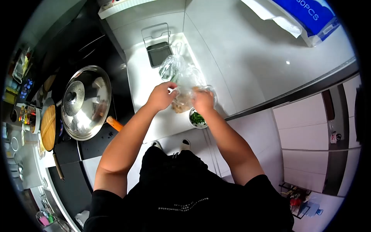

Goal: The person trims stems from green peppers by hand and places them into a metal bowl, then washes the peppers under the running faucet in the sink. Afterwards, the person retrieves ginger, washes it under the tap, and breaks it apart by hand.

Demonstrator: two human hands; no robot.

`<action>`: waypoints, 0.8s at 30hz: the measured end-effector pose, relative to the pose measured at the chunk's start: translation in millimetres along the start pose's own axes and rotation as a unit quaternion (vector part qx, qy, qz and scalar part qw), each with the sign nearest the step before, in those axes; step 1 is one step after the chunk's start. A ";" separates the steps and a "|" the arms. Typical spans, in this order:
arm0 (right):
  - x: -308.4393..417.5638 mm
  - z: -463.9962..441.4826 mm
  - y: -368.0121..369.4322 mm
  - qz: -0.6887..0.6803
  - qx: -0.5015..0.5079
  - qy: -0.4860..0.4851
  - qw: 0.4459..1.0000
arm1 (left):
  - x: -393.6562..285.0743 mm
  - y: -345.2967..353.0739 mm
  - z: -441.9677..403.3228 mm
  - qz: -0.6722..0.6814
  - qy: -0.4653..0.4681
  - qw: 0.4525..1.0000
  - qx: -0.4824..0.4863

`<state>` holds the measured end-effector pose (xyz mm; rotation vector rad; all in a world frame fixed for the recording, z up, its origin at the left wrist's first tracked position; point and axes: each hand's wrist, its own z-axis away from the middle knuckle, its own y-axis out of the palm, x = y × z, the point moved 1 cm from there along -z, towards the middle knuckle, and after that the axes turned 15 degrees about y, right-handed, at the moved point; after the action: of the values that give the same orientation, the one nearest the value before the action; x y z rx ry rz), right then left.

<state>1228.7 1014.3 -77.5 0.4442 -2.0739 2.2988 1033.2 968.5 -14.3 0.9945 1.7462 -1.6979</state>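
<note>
Over the white counter, a clear plastic bag (182, 95) with light-brown pieces in its lower part is stretched between my two hands. My left hand (161, 96) pinches its left edge between thumb and fingers. On the other side, my right hand (203, 101) is closed on the bag, its fingertips partly hidden by the plastic. Just below the right hand stands a small bowl (192, 121) of chopped green herbs (198, 117). Behind the hands lies a second knotted clear bag (171, 69) with something green inside.
A lidded wok (87, 102) with an orange-brown handle (114, 123) sits on the black stove to the left. Beside it is a pan with a round wooden lid (48, 127). A dark tray with a wire handle (159, 53) stands at the counter's back; a blue tissue pack (309, 17) is upper right.
</note>
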 end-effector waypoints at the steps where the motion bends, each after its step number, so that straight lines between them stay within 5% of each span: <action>1: 3.2 3.4 -3.6 0.004 0.006 -0.051 0.999 | -0.2 11.4 -4.4 -0.026 0.049 0.998 -0.020; 5: 7.6 33.1 -9.6 -0.071 -0.026 -0.244 0.967 | 19.3 45.1 -17.1 -0.171 0.298 0.938 0.053; 9: -16.3 53.5 -17.9 -0.119 0.017 -0.232 0.965 | 27.0 25.7 -17.2 -0.364 0.047 0.844 0.391; 12: -30.7 45.8 -22.8 -0.168 0.002 -0.117 0.979 | 19.2 22.0 -13.6 -0.315 -0.039 0.870 0.378; 16: -11.4 31.1 -60.7 -0.197 -0.194 -0.186 0.943 | -10.6 52.1 -3.9 -0.401 0.075 0.816 0.410; 21: -17.5 19.4 -15.5 -0.029 0.020 -0.088 0.995 | 14.5 41.1 4.7 -0.424 -0.041 0.793 0.435; 24: -19.9 32.3 -3.0 0.028 0.123 -0.155 0.980 | 23.4 30.7 11.3 -0.423 -0.084 0.786 0.443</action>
<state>1254.8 986.7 -76.4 0.8094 -1.9418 2.6841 1041.6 959.4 -52.5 0.2666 1.2821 -3.2342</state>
